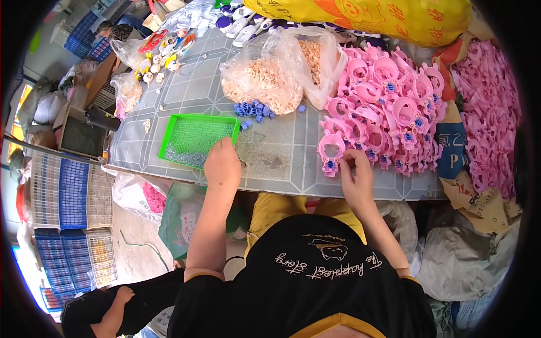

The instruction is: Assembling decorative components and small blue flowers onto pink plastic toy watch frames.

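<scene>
My left hand (222,162) rests on the near right edge of a green tray (194,139) that holds many tiny pale parts; its fingers curl down into the tray, and what they hold is hidden. My right hand (356,174) pinches something small beside a pink plastic part with a blue insert (330,152) lying at the front of a big heap of like pink parts (389,107). A small cluster of blue pieces (255,109) lies behind the tray on the grey tiled tabletop (282,163).
Two clear bags of beige parts (265,84) stand behind the blue pieces. More pink parts (490,112) fill the right side. A yellow sack (360,17) lies at the back. Blue and white crates (67,197) stand on the left. A bag with pink pieces (141,197) hangs below the table.
</scene>
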Demonstrator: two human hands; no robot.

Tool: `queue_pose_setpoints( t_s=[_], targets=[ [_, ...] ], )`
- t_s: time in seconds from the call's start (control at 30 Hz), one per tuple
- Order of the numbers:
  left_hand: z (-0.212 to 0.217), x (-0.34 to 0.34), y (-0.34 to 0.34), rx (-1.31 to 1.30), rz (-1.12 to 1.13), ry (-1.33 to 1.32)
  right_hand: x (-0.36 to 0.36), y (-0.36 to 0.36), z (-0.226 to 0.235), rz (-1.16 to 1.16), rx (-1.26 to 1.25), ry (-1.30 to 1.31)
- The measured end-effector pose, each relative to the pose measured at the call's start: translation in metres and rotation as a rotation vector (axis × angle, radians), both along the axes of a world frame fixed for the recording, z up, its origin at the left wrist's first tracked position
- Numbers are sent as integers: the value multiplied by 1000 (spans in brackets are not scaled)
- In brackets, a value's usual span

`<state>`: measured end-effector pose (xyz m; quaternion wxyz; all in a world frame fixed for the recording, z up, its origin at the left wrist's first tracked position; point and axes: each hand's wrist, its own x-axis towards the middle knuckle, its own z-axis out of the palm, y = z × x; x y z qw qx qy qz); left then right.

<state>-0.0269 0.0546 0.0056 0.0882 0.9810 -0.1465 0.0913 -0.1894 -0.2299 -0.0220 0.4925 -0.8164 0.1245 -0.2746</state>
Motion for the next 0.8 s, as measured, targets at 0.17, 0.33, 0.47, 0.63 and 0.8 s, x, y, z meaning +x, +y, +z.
queue_pose_setpoints(
  t_s=[0.17,0.33,0.47,0.63,0.8],
  targets=[
    [4,-21,11,-57,-1,-35,0,-1,1,18,-66,-43],
    [9,-35,17,-26,-36,-53,-4,0,7,83,-116,29],
    [21,-59,-3,-11,-151,6,-1,0,4,52,-96,50],
    [18,-69,-48,-84,-255,75,4,-1,-2,102,-173,-12],
    [14,-60,-91,-112,-309,156,5,1,0,156,-344,-68]
  ],
)
